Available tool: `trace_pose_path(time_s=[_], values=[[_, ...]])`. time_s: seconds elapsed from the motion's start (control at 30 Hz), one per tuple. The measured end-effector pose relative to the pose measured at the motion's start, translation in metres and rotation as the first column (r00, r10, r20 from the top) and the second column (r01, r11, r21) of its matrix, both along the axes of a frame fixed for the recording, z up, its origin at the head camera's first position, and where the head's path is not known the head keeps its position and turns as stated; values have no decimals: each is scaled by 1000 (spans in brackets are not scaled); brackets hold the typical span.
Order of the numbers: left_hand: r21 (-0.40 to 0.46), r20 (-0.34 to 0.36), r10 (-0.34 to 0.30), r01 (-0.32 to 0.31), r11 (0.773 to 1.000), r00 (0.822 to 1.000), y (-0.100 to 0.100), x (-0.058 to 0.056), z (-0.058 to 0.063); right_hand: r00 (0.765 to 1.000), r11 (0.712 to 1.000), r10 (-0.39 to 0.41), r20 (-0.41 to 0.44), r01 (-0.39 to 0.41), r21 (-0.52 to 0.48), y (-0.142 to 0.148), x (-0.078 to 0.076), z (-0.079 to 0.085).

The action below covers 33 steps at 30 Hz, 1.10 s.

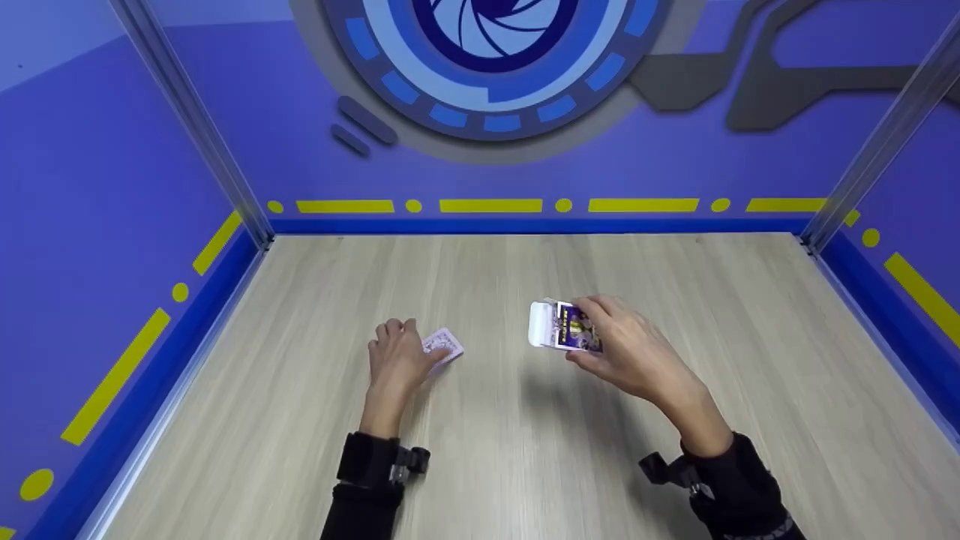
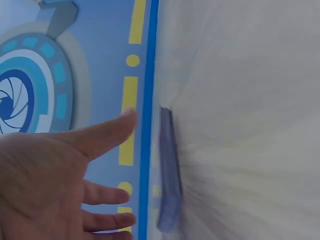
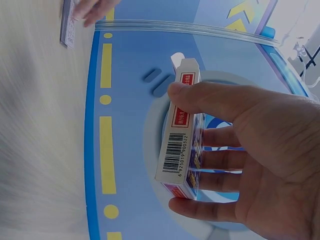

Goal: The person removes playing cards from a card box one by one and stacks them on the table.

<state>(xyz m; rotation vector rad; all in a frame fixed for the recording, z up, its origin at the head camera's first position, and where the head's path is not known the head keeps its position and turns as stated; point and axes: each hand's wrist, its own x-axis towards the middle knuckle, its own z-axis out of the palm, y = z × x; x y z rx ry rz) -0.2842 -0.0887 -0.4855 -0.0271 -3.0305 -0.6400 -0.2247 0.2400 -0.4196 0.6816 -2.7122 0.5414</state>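
Observation:
A stack of playing cards (image 1: 444, 341) with a pale patterned back lies on the table, left of the middle. Over its left side hovers my left hand (image 1: 396, 356), its thumb near the top of the stack in the head view. The left wrist view shows that hand's fingers (image 2: 105, 220) extended and apart from the cards (image 2: 170, 170). My right hand (image 1: 637, 349) grips a playing card box (image 1: 577, 328) above the table, thumb on one narrow side and fingers opposite. The box's white end flap stands open, facing left. A barcode marks its narrow side (image 3: 174, 150).
The wooden table (image 1: 487, 450) is bounded by a blue back wall (image 1: 495, 180) and by side walls left (image 1: 90, 225) and right (image 1: 915, 187). Metal posts (image 1: 202, 127) stand at the corners. A black strapped camera mount (image 1: 375, 461) sits on each wrist.

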Motion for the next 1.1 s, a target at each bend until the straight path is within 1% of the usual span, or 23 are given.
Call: trace_pose_path(time_s=[0.07,0.1,0.17,0.27,0.37,0.43,0.47,0.5,0.53,0.57,0.63,0.7,0.87,0.97,1.03,1.1], values=[[54,-103,17,-12,998,995,4,2,8,1000,1000,7,-11,-7,2,0,0,0],[86,-157,26,-12,996,987,8,4,12,1000,1000,9,-16,-9,3,0,0,0],[151,-264,34,7,988,964,17,10,23,1000,1000,10,-20,-10,4,0,0,0],[236,-382,15,81,968,924,35,23,38,1000,1000,6,-22,-6,10,-1,1,0],[305,-449,-46,201,931,892,58,37,48,1000,1000,3,-20,-2,18,-3,1,-1],[322,-473,-102,279,905,875,73,45,50,1000,1000,8,-15,-8,24,-6,2,-2],[320,-481,-129,310,895,867,80,49,50,1000,1000,12,-13,-11,27,-8,2,-3],[312,-485,-151,332,890,861,85,51,49,1000,999,16,-13,-16,29,-10,3,-4],[301,-486,-165,342,890,858,90,53,48,1000,999,21,-11,-20,31,-11,3,-4],[288,-486,-174,345,893,857,93,54,46,1000,999,28,-10,-27,32,-13,3,-5],[267,-482,-174,333,904,859,97,55,43,999,999,39,-13,-39,36,-16,4,-5],[256,-471,-166,315,914,866,97,54,40,999,998,47,-19,-46,38,-19,5,-5],[270,-411,-184,311,911,893,96,53,37,998,998,57,-40,-56,43,-21,7,-3],[264,-373,-194,305,915,907,97,53,37,996,996,65,-54,-62,58,-22,8,-3],[260,-352,-193,293,920,916,98,53,36,995,995,71,-63,-67,70,-23,7,-4],[268,-335,-189,286,920,923,98,53,37,995,995,73,-66,-68,77,-23,7,-5]])
